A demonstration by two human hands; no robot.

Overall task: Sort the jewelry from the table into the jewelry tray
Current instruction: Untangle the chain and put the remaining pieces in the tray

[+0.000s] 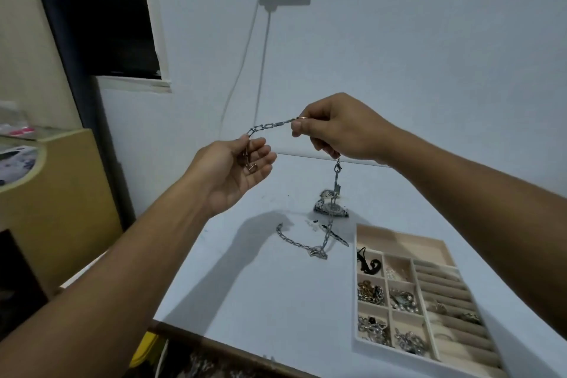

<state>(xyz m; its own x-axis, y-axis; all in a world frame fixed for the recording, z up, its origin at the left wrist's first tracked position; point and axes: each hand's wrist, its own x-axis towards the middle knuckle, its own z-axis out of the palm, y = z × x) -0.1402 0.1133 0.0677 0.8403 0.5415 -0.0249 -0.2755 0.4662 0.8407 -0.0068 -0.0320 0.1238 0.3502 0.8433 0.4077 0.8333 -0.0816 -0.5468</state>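
One white desk (276,291) carries my jewelry tray (399,241) at its right, several compartments holding pieces. Above it, my right hand (343,129) and left hand (233,169) each grip the silver chain (270,126), slung between them, its tail hanging onto the desk left of the tray.

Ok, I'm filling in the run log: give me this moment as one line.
left hand holds chain end | right hand pinches chain, rest trails to table | jewelry tray partly filled
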